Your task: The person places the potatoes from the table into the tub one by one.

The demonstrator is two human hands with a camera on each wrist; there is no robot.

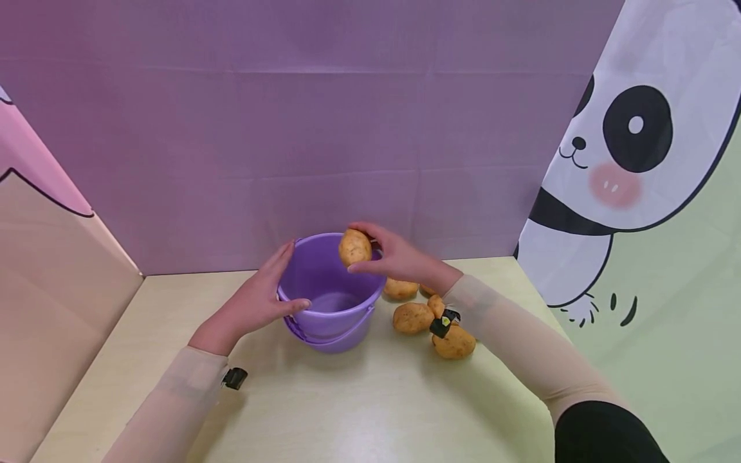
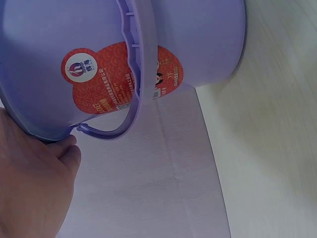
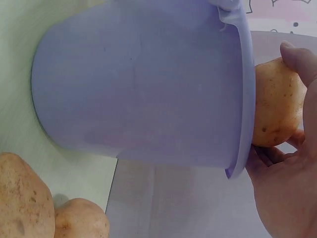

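Observation:
A purple bucket [image 1: 330, 325] stands upright on the table, its handle hanging down at the front. My left hand [image 1: 257, 299] holds the bucket by the left side of its rim, with the thumb lying over the front edge. In the left wrist view, the same hand [image 2: 37, 176] is at the rim beside the handle's joint. Over the right part of the bucket's mouth, my right hand [image 1: 399, 257] grips a potato [image 1: 355, 247] between thumb and fingers. The right wrist view has this potato [image 3: 278, 101] just beyond the rim. Inside the bucket, the visible floor is bare.
Several potatoes [image 1: 413, 318] lie on the table to the right of the bucket, some partly hidden beneath the right forearm. A purple cloth backdrop [image 1: 347, 128] rises behind the table [image 1: 347, 411]. Printed side panels, one with a panda [image 1: 637, 128], flank it.

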